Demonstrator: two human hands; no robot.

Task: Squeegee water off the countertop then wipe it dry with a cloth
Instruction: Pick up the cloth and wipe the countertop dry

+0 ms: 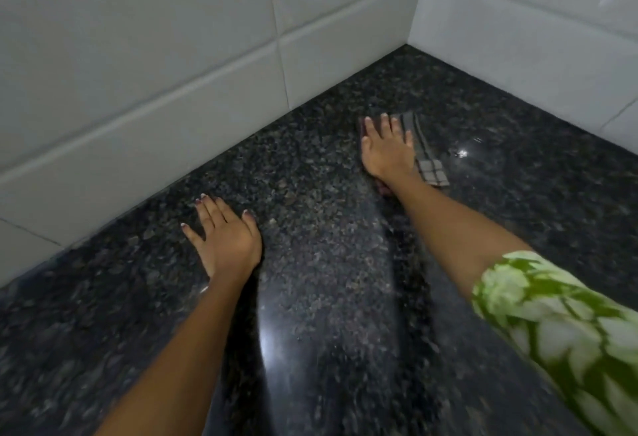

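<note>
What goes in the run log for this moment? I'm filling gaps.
stage: wiping | right hand: flat on cloth | left hand: flat on countertop | squeegee: not visible

No readable text, labels, brands or nos. anywhere: nothing legible on any surface in view.
</note>
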